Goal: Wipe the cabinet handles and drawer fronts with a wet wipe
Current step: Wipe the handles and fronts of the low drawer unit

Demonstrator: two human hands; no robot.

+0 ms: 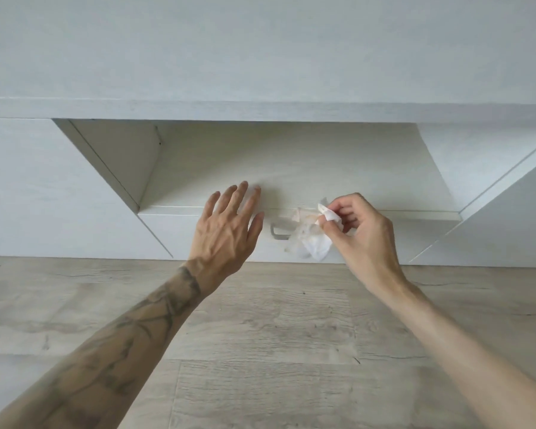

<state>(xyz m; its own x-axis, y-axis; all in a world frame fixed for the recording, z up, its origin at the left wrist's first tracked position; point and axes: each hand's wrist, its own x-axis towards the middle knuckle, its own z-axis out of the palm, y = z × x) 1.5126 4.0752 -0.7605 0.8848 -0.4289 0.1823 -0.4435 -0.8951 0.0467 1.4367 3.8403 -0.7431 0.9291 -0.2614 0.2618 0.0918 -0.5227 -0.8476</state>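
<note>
A white drawer (180, 233) stands pulled out of a white cabinet, its inside bare. A small metal handle (278, 233) sits on the drawer front, partly hidden behind a crumpled white wet wipe (314, 243). My right hand (359, 233) pinches the wipe between thumb and fingers, and the wipe hangs over the handle's right part. My left hand (226, 227) is flat with fingers spread, over the drawer's top edge just left of the handle, holding nothing.
The cabinet top (260, 57) fills the upper view. Closed white fronts flank the drawer at left (44, 196) and right (508, 212). A grey wood-look floor (276, 351) lies below my forearms.
</note>
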